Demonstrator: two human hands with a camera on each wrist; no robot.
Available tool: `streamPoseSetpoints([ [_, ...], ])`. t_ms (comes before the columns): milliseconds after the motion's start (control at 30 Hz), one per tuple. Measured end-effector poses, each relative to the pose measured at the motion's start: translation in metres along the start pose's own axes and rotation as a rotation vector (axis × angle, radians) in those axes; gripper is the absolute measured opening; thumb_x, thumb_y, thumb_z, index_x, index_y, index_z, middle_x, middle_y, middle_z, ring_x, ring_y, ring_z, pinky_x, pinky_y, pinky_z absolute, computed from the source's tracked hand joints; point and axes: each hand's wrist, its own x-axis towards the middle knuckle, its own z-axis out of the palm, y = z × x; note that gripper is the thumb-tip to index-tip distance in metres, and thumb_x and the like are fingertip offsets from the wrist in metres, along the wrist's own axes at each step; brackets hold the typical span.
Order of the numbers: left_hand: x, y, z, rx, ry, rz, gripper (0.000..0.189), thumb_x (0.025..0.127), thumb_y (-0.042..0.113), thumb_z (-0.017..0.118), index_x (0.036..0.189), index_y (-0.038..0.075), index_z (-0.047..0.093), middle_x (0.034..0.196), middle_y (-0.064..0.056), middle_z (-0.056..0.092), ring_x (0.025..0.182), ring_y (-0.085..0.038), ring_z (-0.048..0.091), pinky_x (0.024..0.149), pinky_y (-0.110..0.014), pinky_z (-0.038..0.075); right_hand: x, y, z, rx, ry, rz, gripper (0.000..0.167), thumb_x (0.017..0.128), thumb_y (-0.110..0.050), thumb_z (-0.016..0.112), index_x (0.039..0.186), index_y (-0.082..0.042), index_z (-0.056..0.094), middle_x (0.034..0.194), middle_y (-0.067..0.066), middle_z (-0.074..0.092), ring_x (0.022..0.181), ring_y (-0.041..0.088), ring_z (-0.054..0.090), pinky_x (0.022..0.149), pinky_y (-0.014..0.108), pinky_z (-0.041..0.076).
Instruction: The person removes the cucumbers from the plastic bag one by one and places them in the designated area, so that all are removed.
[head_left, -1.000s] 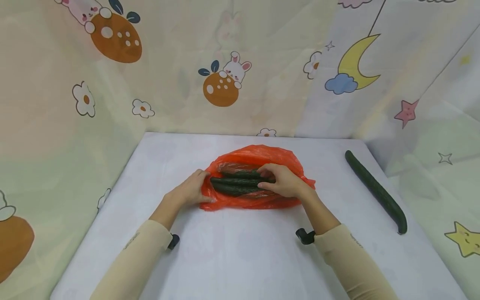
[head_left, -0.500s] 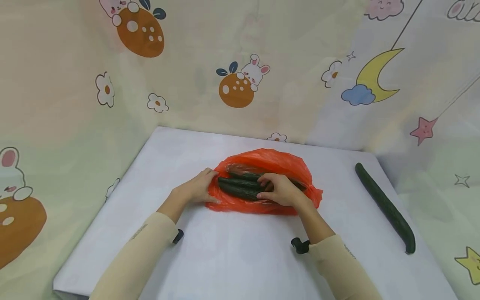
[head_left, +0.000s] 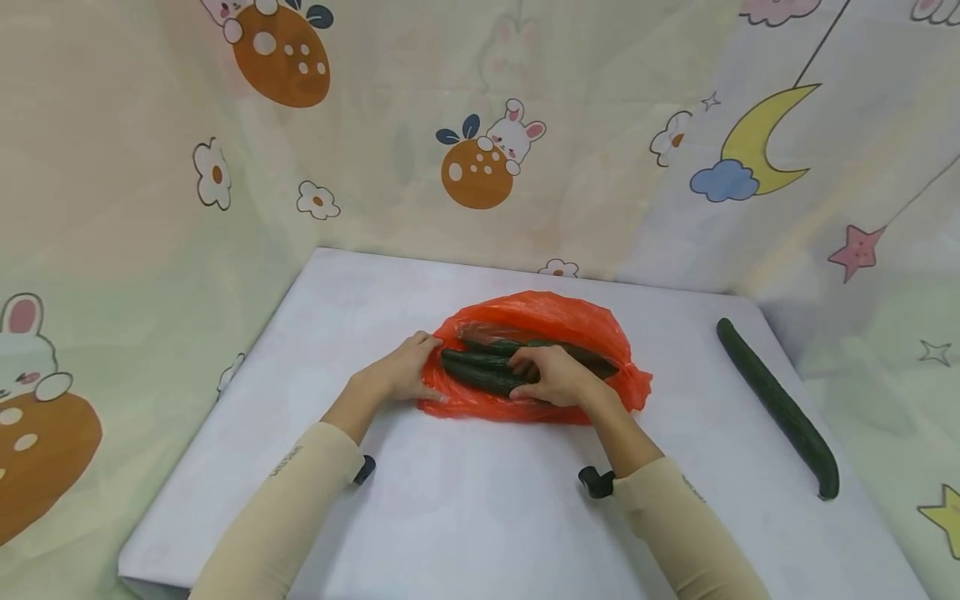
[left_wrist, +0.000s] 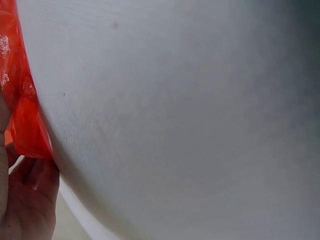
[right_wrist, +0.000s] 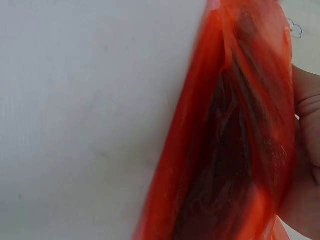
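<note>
An orange-red plastic bag (head_left: 555, 308) lies on its side with its mouth spread open, and dark green cucumbers (head_left: 480, 377) lie inside. My left hand (head_left: 401, 371) grips the bag's left end, fingers at the back and thumb at the front; the left wrist view shows its fingers against the red plastic (left_wrist: 30, 127). In the bag's mouth, my right hand (head_left: 555, 377) curls thumb and fingers around a cucumber, which it partly hides. Behind that hand another cucumber's end (head_left: 596, 360) slants to the right. The right wrist view shows dark shapes through the bag's film (right_wrist: 230, 130).
A longer cucumber (head_left: 780, 408) lies by itself along the right side of the white table (head_left: 480, 517). Behind and beside the table hangs a patterned cloth (head_left: 360, 100). Black wrist cameras (head_left: 597, 482) stick out below the sleeves.
The head view has shifted, so the scene sits further right. In the bag, a cucumber end has come into view behind my right hand, slanting right. My left hand stays at the bag's left end.
</note>
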Motion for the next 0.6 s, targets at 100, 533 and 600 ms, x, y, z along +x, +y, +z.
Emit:
streamPoseSetpoints([
  [100,0.002,0.001,0.002,0.001,0.003,0.016,0.104,0.078,0.045,0.089,0.158,0.007,0.034,0.152,-0.011,0.04,0.143,-0.028,0.039,0.116,-0.049,0.043,-0.002,0.001,0.003,-0.009,-0.008,-0.001,0.047,0.086,-0.033,0.085,0.128,-0.017,0.068,0.111,-0.005,0.071,0.107,0.017,0.065,0.098,0.041,0.056],
  [533,0.0,-0.001,0.003,-0.007,0.025,0.042,0.107,0.077,0.05,0.089,0.158,0.006,0.034,0.153,-0.014,0.039,0.144,-0.031,0.039,0.12,-0.049,0.036,-0.006,0.0,0.015,-0.088,-0.008,-0.024,0.051,0.086,-0.033,0.085,0.132,-0.016,0.069,0.125,-0.001,0.067,0.121,0.022,0.059,0.109,0.046,0.049],
  [600,0.0,-0.001,0.003,-0.02,0.024,0.036,0.108,0.077,0.05,0.089,0.158,0.007,0.034,0.153,-0.013,0.039,0.144,-0.03,0.039,0.12,-0.049,0.037,-0.007,0.0,0.015,-0.081,-0.005,-0.013,0.049,0.087,-0.032,0.085,0.132,-0.018,0.07,0.126,-0.002,0.068,0.122,0.022,0.058,0.11,0.046,0.048],
])
